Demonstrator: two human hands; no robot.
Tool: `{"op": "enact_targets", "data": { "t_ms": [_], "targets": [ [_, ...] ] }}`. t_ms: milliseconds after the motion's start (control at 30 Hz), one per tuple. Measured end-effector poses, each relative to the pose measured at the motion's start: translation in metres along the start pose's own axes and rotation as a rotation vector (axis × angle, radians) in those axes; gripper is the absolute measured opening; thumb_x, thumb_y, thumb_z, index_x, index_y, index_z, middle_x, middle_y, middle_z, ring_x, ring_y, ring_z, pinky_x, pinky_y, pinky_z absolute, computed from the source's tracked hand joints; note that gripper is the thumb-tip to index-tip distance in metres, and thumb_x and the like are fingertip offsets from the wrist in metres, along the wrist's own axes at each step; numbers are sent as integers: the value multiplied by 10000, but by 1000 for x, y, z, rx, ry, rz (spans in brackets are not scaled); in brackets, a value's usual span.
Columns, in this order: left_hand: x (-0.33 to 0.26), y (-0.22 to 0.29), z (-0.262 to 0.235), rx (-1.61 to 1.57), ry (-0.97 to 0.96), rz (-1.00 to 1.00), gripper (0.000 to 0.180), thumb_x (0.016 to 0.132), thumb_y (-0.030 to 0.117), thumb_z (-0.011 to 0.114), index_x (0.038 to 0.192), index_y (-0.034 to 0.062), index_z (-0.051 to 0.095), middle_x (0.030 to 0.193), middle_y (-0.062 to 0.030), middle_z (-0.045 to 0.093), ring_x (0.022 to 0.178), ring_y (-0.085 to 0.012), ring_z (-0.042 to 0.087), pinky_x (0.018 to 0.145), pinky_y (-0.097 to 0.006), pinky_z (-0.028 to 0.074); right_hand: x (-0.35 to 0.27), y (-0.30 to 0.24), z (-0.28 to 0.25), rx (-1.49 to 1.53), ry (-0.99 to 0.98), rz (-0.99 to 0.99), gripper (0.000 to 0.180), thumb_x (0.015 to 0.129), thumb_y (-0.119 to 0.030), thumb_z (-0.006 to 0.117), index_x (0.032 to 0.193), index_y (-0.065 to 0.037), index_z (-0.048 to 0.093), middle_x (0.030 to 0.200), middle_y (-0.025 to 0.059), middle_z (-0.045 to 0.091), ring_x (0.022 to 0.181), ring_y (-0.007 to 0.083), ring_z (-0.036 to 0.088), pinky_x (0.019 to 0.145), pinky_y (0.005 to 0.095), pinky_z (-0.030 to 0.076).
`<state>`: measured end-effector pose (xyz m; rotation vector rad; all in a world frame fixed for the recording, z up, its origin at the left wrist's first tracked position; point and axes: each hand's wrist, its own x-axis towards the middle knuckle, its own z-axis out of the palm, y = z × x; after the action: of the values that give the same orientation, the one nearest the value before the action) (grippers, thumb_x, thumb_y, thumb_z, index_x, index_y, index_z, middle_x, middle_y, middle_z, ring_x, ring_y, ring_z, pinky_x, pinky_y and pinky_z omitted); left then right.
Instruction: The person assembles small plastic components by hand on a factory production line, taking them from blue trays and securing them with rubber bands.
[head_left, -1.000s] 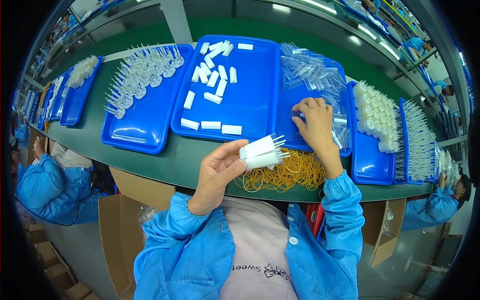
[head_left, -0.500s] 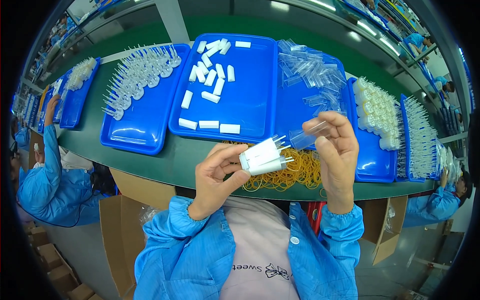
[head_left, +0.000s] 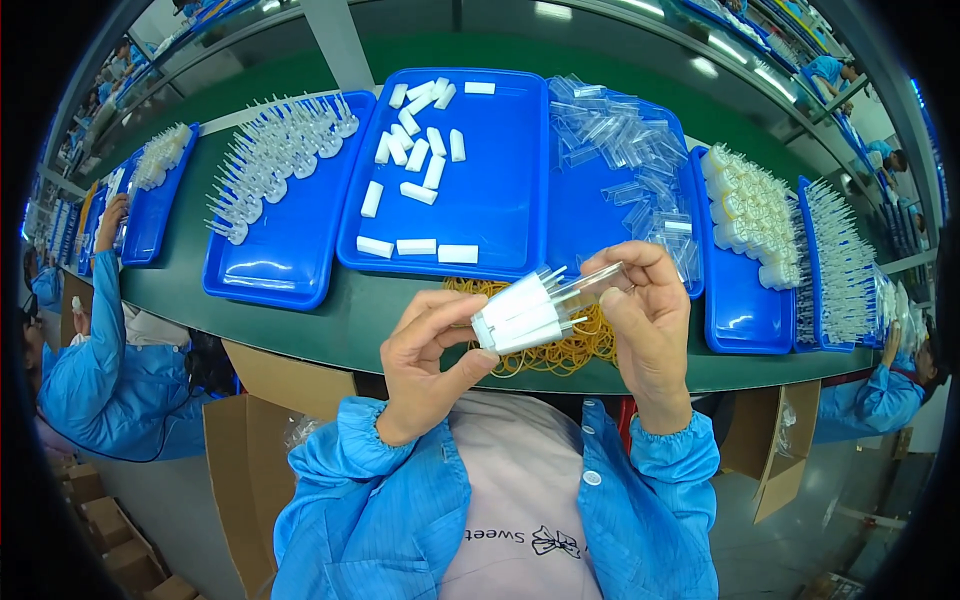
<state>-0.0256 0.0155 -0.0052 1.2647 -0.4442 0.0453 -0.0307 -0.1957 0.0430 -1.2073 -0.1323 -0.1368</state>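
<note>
My left hand (head_left: 432, 345) pinches the clear base of a small assembly (head_left: 520, 312), tilted with its thin white rods pointing right. White sleeves surround several of the rods, whose tips stick out beyond them. Between thumb and fingers, my right hand (head_left: 648, 325) grips a clear plastic tube (head_left: 592, 284). The tube's left end is at the upper rod tips; whether a rod is inside it I cannot tell. Under both hands, yellow rubber bands (head_left: 560, 358) lie heaped on the green table.
Ahead, one blue tray (head_left: 490, 215) holds loose white sleeves (head_left: 416, 191), another clear tubes (head_left: 655, 185). A left tray bears rodded bases (head_left: 275, 165); yellowish-white parts (head_left: 750, 215) and more rodded pieces (head_left: 838, 260) stand right. Co-workers sit at both sides; open cartons (head_left: 255, 470) stand below.
My right hand has moved left and slightly down, bringing the clear tube to the rod tips. The assembly in my left hand has shifted slightly left.
</note>
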Motion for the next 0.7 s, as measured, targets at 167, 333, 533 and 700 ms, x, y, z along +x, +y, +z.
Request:
{"op": "enact_targets", "data": {
  "t_ms": [167, 333, 533, 700],
  "targets": [
    [0, 7, 4, 114, 36, 43, 446, 750, -5, 735, 1167, -44, 583, 1128, -135, 520, 996, -220, 613, 885, -316, 535, -3, 2, 4, 14, 3, -17, 320, 858, -13, 600, 1155, 8, 480, 1098, 151, 592, 992, 180, 603, 907, 326, 479],
    [5, 18, 2, 585, -117, 220, 507, 692, -9, 736, 1181, -7, 600, 1101, -150, 527, 921, -212, 617, 798, -304, 541, -4, 5, 5, 18, -7, -19, 312, 858, 24, 582, 1150, 14, 473, 1096, 158, 587, 1002, 188, 604, 905, 323, 486],
    [4, 16, 3, 530, -119, 218, 474, 669, -27, 675, 1138, 15, 626, 1100, -151, 511, 952, -220, 575, 783, -308, 500, -7, 5, 6, -48, -24, -64, 332, 837, 90, 558, 1150, 24, 471, 1092, 165, 586, 1021, 196, 600, 908, 326, 489],
    [7, 16, 5, 536, -118, 200, 473, 674, -68, 666, 1128, 67, 663, 1074, -132, 504, 871, -216, 639, 757, -303, 561, -1, 2, 1, -136, -64, -25, 298, 827, 92, 563, 1115, 39, 507, 1068, 153, 605, 1007, 190, 606, 908, 331, 491]
  ]
}}
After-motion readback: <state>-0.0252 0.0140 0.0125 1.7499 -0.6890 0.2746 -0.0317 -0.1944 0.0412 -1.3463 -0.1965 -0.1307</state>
